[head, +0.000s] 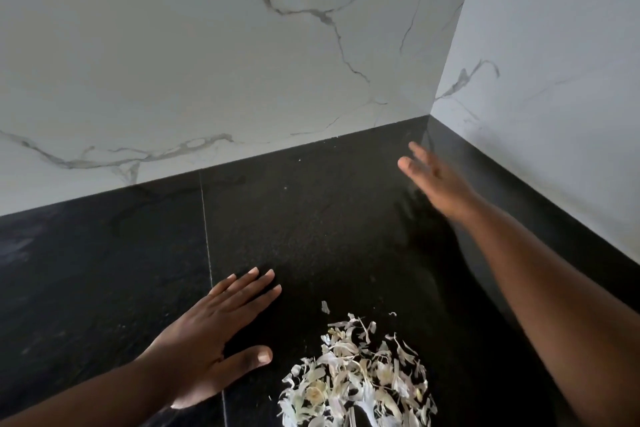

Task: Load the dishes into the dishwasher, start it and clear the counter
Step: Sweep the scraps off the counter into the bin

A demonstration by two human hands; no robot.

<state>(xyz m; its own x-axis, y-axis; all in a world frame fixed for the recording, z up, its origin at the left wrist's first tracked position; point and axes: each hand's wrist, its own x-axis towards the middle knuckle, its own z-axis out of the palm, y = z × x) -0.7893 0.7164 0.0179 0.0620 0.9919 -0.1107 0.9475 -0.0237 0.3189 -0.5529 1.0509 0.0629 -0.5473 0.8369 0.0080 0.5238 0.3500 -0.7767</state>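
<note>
A heap of pale garlic or onion peels (360, 378) lies on the black stone counter (311, 218) near the bottom middle of the head view. My left hand (211, 336) rests flat on the counter just left of the heap, fingers together and thumb spread, holding nothing. My right hand (433, 180) reaches out toward the back right corner, fingers extended and slightly blurred, empty, with its palm low over the counter. No dishes or dishwasher are in view.
White marble-veined walls (242, 62) meet in a corner at the back right and close off the counter on two sides. A thin seam (206, 236) runs front to back through the counter left of centre. A few stray peel bits (325, 307) lie beyond the heap.
</note>
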